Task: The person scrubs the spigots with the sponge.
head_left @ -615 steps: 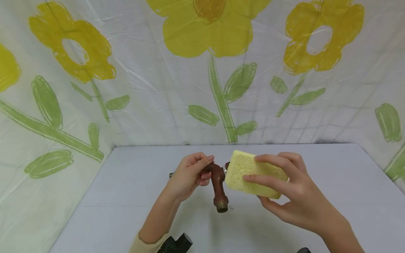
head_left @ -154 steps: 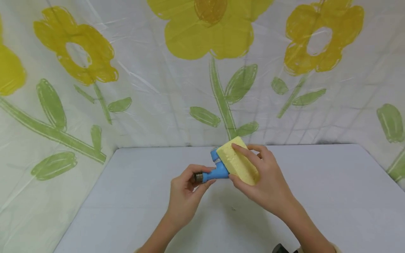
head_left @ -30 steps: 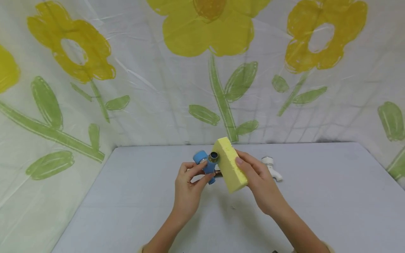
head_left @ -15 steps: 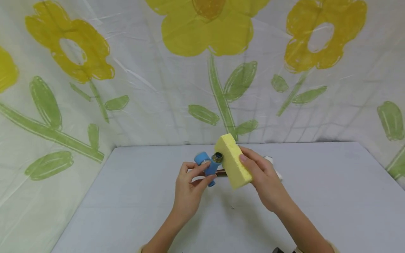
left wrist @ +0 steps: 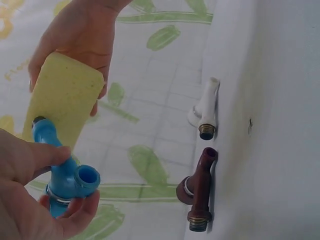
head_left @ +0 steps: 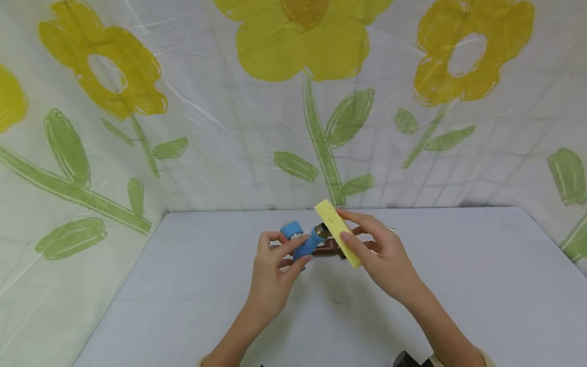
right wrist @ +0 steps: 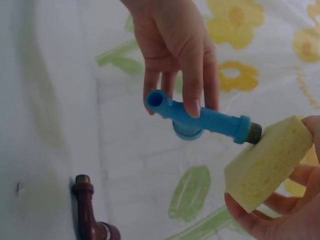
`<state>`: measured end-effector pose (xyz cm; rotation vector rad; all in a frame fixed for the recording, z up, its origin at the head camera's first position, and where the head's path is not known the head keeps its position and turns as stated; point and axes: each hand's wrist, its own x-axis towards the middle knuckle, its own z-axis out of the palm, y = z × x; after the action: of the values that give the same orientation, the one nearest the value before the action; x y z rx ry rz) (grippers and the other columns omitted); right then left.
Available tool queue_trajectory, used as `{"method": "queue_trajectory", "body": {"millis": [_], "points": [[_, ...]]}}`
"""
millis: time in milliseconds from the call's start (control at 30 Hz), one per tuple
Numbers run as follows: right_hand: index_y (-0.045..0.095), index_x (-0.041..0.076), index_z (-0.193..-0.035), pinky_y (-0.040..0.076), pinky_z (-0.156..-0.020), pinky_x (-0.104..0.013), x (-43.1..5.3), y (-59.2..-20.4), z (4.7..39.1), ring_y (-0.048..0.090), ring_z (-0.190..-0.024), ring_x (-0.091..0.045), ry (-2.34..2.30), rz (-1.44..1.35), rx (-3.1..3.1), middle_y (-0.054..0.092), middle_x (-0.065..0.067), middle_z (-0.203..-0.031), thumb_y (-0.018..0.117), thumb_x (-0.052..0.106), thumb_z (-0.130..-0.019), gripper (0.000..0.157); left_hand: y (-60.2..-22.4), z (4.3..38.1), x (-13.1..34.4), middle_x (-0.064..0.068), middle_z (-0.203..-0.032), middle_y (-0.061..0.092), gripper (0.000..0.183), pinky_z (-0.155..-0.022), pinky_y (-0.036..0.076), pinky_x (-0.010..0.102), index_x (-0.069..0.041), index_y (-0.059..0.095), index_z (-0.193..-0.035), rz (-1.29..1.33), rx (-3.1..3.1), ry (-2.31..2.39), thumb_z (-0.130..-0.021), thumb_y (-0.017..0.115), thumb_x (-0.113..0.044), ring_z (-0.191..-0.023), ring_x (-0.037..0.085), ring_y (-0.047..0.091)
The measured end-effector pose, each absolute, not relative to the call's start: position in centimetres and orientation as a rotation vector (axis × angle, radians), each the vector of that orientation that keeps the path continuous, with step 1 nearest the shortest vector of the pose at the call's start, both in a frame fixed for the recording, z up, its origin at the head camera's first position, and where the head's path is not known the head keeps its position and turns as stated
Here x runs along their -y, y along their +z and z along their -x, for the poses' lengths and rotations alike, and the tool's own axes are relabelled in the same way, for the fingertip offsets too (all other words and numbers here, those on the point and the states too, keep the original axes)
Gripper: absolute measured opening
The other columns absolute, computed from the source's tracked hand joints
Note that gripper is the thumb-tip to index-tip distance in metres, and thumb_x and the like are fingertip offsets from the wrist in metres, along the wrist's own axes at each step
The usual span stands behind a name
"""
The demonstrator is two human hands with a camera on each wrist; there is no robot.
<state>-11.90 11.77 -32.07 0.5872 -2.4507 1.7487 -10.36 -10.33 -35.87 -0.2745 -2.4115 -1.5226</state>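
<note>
Above the table, my left hand [head_left: 270, 275] grips a blue plastic tap [head_left: 306, 246] around its body. My right hand [head_left: 385, 260] holds a yellow sponge [head_left: 338, 232] between thumb and fingers, its narrow edge facing the head camera. The tap's threaded metal end [right wrist: 254, 133] meets the sponge's broad face in the right wrist view. From the left wrist, the open blue spout [left wrist: 88, 175] points away from the sponge [left wrist: 65, 90]. Fingers of the left hand cover part of the tap's body.
Behind the hands, a brown tap [head_left: 327, 248] lies on the white table [head_left: 183, 285]. A white tap [left wrist: 207, 107] lies beside it, mostly hidden by the right hand in the head view. A flower-printed sheet [head_left: 220, 153] hangs behind the table.
Earlier the left hand held the brown tap, which now lies on the table; the blue one replaced it. In the last second the sponge has turned edge-on and the tap's threaded end has tilted right.
</note>
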Motion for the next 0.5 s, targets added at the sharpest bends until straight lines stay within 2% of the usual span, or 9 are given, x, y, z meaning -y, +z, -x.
{"method": "queue_trajectory", "body": {"millis": [133, 267, 367, 500], "points": [[0.06, 0.022, -0.151, 0.061, -0.083, -0.033, -12.0, -31.9, 11.8, 0.06, -0.108, -0.024, 1.588, -0.635, 2.507, 0.059, -0.004, -0.15, 0.063, 0.021, -0.108, 0.043, -35.3, 10.2, 10.8, 0.02, -0.134, 0.04, 0.029, -0.088, 0.064, 0.031, -0.012, 0.079, -0.124, 0.236, 2.452, -1.559, -0.095, 0.08, -0.008, -0.109, 0.032, 0.064], [0.062, 0.024, -0.15, 0.061, -0.084, -0.035, -12.1, -31.9, 11.8, 0.06, -0.108, -0.022, 1.509, -0.641, 2.532, 0.06, -0.003, -0.149, 0.066, 0.023, -0.107, 0.043, -34.9, 10.2, 11.4, 0.028, -0.147, 0.042, 0.028, -0.096, 0.062, 0.044, -0.012, 0.078, -0.127, 0.244, 2.504, -1.621, -0.099, 0.076, -0.012, -0.119, 0.037, 0.063], [0.062, 0.023, -0.149, 0.06, -0.085, -0.036, -12.0, -32.0, 11.8, 0.06, -0.112, -0.023, 1.476, -0.659, 2.515, 0.06, -0.004, -0.149, 0.068, 0.021, -0.105, 0.044, -34.7, 10.2, 11.6, 0.027, -0.145, 0.053, 0.029, -0.094, 0.063, 0.046, -0.01, 0.076, -0.13, 0.266, 2.531, -1.649, -0.101, 0.073, -0.013, -0.117, 0.036, 0.065], [0.063, 0.021, -0.148, 0.061, -0.084, -0.039, -11.9, -32.2, 11.9, 0.062, -0.123, -0.028, 1.43, -0.705, 2.456, 0.06, -0.006, -0.148, 0.07, 0.017, -0.103, 0.046, -34.5, 10.2, 11.6, 0.018, -0.132, 0.066, 0.03, -0.088, 0.064, 0.036, -0.01, 0.075, -0.131, 0.256, 2.543, -1.677, -0.101, 0.072, -0.011, -0.11, 0.029, 0.068]]}}
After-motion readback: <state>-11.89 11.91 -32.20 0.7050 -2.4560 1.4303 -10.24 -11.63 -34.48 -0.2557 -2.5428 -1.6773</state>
